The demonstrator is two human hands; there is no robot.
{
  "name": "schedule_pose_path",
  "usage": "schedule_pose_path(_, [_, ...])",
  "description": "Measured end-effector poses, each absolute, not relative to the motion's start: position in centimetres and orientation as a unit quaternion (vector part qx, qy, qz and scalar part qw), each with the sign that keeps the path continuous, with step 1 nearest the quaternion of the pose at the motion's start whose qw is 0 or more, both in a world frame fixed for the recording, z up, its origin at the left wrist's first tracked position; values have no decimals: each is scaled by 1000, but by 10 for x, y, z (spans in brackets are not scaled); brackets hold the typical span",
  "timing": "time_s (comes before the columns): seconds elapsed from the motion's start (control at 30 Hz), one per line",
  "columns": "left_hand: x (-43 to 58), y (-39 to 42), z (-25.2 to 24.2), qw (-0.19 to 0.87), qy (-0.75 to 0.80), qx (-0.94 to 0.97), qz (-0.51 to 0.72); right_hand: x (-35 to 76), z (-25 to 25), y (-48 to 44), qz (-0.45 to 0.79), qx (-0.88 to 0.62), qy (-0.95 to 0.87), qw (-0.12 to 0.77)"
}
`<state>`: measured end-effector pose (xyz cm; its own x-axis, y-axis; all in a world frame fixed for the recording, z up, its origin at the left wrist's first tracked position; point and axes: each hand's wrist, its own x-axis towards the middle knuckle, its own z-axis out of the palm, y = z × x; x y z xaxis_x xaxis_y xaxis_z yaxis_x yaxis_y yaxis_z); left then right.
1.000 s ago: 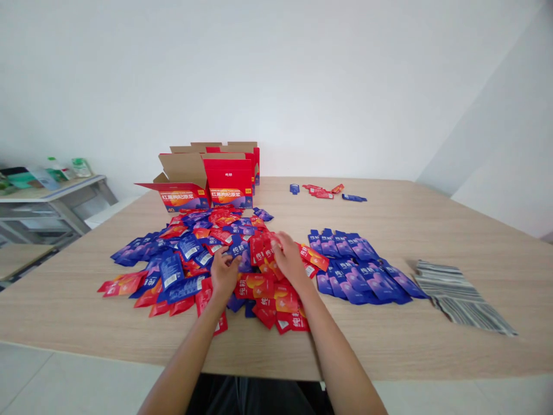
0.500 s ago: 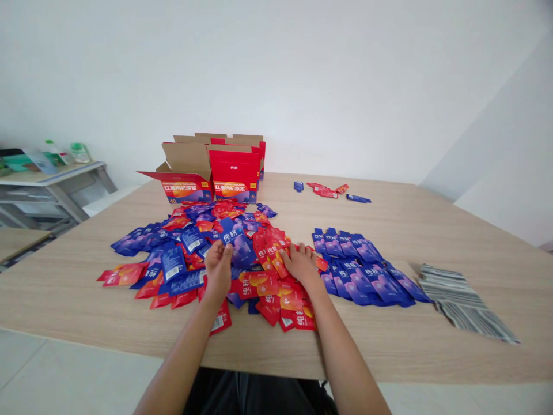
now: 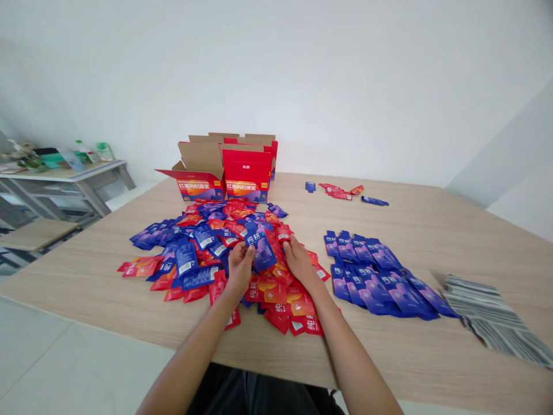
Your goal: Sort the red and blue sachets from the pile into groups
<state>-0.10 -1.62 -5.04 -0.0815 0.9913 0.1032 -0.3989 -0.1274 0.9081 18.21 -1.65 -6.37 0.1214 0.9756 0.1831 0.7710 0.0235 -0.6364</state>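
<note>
My left hand (image 3: pixel 240 266) is closed, pinching a blue sachet (image 3: pixel 260 249) with white lettering by its lower left edge. The sachet is tilted up above the mixed heap, its printed front facing me. My right hand (image 3: pixel 299 262) rests on its edge at the right of the heap, thumb up, touching red sachets (image 3: pixel 283 231). Its fingers look extended but are partly hidden behind the hand. Below and between the hands lie several red sachets (image 3: pixel 268 289), overlapping. Blue and red sachets (image 3: pixel 185 256) spread loosely to the left.
Open red cartons (image 3: pixel 246 173) stand behind the heap. Blue sachets (image 3: pixel 371 279) lie in overlapping rows at right, beside a striped cloth (image 3: pixel 492 317). Flat red packets (image 3: pixel 339 192) and blue packets (image 3: pixel 375 201) lie at the back. A cluttered side table (image 3: pixel 64 173) stands left.
My view has turned slightly left. My right hand has turned from lying palm-down over the red sachets to standing on its edge, nearer the blue sachet, which my left hand still holds.
</note>
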Motion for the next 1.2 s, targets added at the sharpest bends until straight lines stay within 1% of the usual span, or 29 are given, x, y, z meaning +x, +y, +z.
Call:
schedule_pose_path(0.17, [-1,-16,-53,510,375,454,627,171,-51,-29,149,-615,-649,422])
schedule_pose_path(0.23, [0,-18,-52,474,384,496,618,159,-46,-36,214,-549,-647,485])
schedule_pose_path(0.3, [1,-22,-52,428,398,535,610,148,-41,-40,316,-478,-621,535])
schedule_pose_path(0.33, [1,-25,-51,403,408,551,607,144,-40,-41,357,-456,-603,549])
schedule_pose_path(0.4, [1,-31,-52,351,429,579,598,143,-37,-41,394,-449,-574,561])
schedule_pose_path(0.5, [-4,-46,-55,228,426,646,591,158,-32,-37,389,-464,-538,587])
schedule_pose_path(0.6, [-11,-65,-59,53,337,747,570,182,-26,-33,348,-493,-487,631])
schedule_pose_path(0.67, [-14,-81,-61,-12,260,805,534,195,-22,-32,313,-518,-455,654])
schedule_pose_path(0.73, [-15,-99,-62,-44,211,855,472,204,-19,-30,290,-547,-435,654])
schedule_pose_path(0.8, [-16,-117,-64,-111,152,884,428,213,-17,-31,278,-578,-427,638])
schedule_pose_path(0.9, [-29,-134,-68,-177,141,898,377,237,-14,-37,254,-628,-421,603])
schedule_pose_path(0.97, [-49,-137,-69,-181,206,897,348,261,-12,-44,224,-669,-410,579])
schedule_pose_path(1.07, [-94,-129,-70,-154,386,861,292,303,-8,-58,149,-740,-388,529])
schedule_pose_path(1.13, [-125,-118,-69,-131,511,818,231,326,-8,-69,94,-784,-376,485])
schedule_pose_path(1.2, [-150,-107,-69,-110,593,776,186,342,-10,-79,57,-823,-361,435])
